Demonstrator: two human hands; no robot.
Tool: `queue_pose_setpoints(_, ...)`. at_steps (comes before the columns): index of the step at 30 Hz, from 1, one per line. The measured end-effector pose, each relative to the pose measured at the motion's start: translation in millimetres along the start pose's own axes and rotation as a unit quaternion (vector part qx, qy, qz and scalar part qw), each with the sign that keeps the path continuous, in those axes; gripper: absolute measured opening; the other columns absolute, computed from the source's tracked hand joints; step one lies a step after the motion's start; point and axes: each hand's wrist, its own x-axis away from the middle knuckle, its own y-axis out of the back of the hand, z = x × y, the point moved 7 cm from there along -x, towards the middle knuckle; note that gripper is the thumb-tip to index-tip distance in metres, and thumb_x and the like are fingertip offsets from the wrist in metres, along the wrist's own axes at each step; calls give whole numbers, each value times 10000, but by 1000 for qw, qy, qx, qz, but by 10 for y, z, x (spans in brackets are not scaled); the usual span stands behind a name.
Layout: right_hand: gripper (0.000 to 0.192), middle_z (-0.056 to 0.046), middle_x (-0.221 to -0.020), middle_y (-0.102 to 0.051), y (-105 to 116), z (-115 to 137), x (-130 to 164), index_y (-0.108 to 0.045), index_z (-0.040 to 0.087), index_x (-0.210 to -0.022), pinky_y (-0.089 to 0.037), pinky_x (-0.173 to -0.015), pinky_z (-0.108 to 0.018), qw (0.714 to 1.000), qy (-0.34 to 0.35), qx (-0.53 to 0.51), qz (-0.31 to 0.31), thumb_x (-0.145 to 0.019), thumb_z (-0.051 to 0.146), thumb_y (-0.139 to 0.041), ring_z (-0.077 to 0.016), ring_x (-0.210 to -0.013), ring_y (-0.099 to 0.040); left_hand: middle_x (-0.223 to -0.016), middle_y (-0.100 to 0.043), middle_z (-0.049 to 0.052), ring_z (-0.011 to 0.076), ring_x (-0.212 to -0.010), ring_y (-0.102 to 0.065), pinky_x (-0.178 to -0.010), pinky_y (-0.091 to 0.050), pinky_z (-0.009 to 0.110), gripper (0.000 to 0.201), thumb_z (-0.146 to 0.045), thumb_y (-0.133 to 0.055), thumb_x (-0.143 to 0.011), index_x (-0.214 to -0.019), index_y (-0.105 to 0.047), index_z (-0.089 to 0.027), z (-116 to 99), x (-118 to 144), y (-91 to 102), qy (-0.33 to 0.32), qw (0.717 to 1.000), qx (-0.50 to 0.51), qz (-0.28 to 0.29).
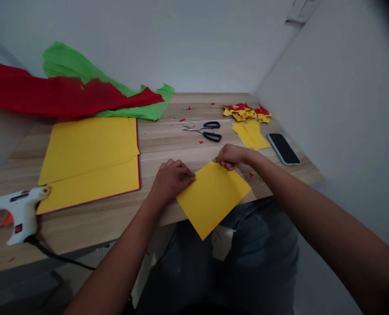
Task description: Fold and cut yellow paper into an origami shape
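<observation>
A square sheet of yellow paper (pixel 214 199) hangs partly over the front edge of the table, one corner toward my lap. My left hand (pixel 172 180) pinches its upper left edge between thumb and fingers. At the top corner my right hand (pixel 230 156) grips the sheet, fingers curled. Beyond my hands lie scissors (pixel 203 130) with dark blue handles, blades partly apart and pointing left. To the right rest cut yellow paper pieces (pixel 251 133), with a heap of small red and yellow cutouts (pixel 246 112) behind them.
A white glue gun (pixel 25 205) lies at the left front, its cord dropping over the edge. Large yellow sheets (pixel 89 153) are stacked beside it. Red crepe paper (pixel 66 94) and green crepe paper (pixel 69 61) lie behind. A phone (pixel 283 148) sits at the right edge of the wooden table (pixel 168 144).
</observation>
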Motion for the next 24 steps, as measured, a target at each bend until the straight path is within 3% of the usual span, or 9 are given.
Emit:
queue_pose_setpoints(4,392,-1,-430,-554,121,-45,-9,-541,168,-525,-417,-410,-222,999,-8,22,-26,-897,265,-618,-97,-362,-499,-871,-698,14,236,-862,-538,-755,-352,380,95,-370,-714,-825,-835,-781,-303,-6,0,5,1,1000,2,-1)
queue_pose_setpoints(10,360,1,-387,-511,324,68,79,-527,177,-515,-430,-458,-236,989,19,74,-129,-873,185,-565,-107,-369,-489,-868,-697,14,233,-855,-543,-738,-350,374,83,-364,-726,-815,-839,-786,-312,-2,-3,7,2,1000,2,-1)
queue_pose_setpoints(12,383,-1,-412,-529,236,199,130,-541,178,-537,-435,-485,-226,985,54,86,-138,-911,261,-537,-99,-390,-495,-866,-695,13,233,-859,-544,-744,-352,377,84,-365,-732,-810,-848,-789,-316,0,-4,6,3,1000,1,-2)
queue_pose_setpoints(15,408,-22,-471,-600,-51,375,152,-580,178,-566,-426,-491,-223,984,98,110,-102,-913,393,-563,-108,-423,-540,-861,-692,12,237,-866,-541,-757,-354,382,94,-376,-732,-810,-860,-791,-323,-2,-3,2,4,1000,-2,0)
queue_pose_setpoints(18,422,-52,-525,-650,-260,431,134,-598,179,-550,-410,-529,-240,976,122,155,-96,-906,404,-574,-135,-496,-591,-870,-691,19,240,-872,-538,-763,-358,383,110,-390,-714,-823,-866,-792,-325,0,1,-1,7,1000,-5,2)
queue_pose_setpoints(24,401,-117,-795,-732,-263,326,162,-668,194,-655,-353,-638,-302,941,146,246,-179,-937,441,-525,-242,-819,-645,-880,-689,19,237,-874,-537,-768,-354,383,121,-400,-707,-825,-865,-791,-322,15,-2,-6,11,1000,-3,4)
